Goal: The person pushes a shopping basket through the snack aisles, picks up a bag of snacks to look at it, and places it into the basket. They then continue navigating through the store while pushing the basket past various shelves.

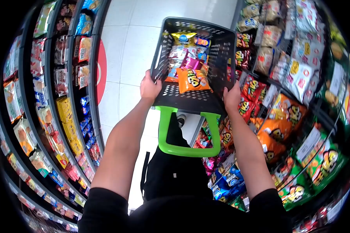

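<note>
A black perforated shopping basket (184, 103) is held out in front of me, its green handle (188, 150) folded down toward my body. My left hand (150, 86) grips the basket's left side near the close corner, fingers closed on the wall. On the opposite side my right hand (232, 96) is closed on the right wall in the same way. Inside lies an orange snack bag (193, 80) on top, with a magenta packet (192, 62) behind it. A yellow bag (184, 38) and several other packets fill the far part.
Shelves of packaged snacks (68, 126) rise on my left. To my right, racks hold green chip bags (323, 165), orange bags (274, 132) and red bags (253, 88). White floor tiles (122, 54) run between, with a red floor sticker (101, 73) by the left shelf.
</note>
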Demonstrator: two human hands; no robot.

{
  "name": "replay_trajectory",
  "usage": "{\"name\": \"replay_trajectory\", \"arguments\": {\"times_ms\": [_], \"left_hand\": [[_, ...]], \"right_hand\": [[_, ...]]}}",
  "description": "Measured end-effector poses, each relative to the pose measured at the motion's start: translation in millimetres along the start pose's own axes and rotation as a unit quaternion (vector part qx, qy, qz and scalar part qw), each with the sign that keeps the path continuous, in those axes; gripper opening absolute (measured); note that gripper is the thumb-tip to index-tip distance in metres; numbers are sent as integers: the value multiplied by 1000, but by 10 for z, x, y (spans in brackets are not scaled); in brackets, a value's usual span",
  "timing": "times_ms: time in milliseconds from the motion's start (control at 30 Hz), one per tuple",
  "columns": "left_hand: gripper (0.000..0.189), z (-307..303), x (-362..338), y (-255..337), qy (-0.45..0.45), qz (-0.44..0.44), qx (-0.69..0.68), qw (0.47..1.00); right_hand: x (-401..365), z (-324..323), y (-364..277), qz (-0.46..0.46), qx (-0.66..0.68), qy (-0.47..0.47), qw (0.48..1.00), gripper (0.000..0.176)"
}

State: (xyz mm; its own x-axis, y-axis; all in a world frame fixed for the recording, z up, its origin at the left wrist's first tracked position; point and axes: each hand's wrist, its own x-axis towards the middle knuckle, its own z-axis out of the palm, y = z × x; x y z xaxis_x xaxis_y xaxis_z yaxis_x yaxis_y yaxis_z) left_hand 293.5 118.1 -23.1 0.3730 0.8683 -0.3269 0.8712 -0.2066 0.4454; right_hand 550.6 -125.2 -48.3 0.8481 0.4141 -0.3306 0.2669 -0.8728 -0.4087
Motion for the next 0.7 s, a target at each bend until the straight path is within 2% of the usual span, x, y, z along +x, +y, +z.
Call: {"name": "replay_trajectory", "arguments": {"times_ms": [33,100,133,167,300,433,700], "left_hand": [[44,-17,87,113,13,-2,22,1000],[36,-49,313,247,3,-10,41,999],[31,-75,421,324,1,-19,40,999],[30,-86,523,388,5,-15,44,999],[27,-104,924,734,-5,-23,37,999],[24,-241,1432,1062,-11,-24,18,999],[20,-246,2382,1619,-15,-6,22,1000]], "right_hand": [[73,-65,-92,16,-1,-4,1000,59],[270,-98,-166,-16,31,4,999,56],[379,-91,-218,10,34,-6,999,55],[492,-100,-262,36,36,-15,999,54],[962,-133,-311,5,22,30,999,54],[1457,-321,-679,40,-4,-13,999,53],[2347,-416,-888,30,3,18,999,53]]}}
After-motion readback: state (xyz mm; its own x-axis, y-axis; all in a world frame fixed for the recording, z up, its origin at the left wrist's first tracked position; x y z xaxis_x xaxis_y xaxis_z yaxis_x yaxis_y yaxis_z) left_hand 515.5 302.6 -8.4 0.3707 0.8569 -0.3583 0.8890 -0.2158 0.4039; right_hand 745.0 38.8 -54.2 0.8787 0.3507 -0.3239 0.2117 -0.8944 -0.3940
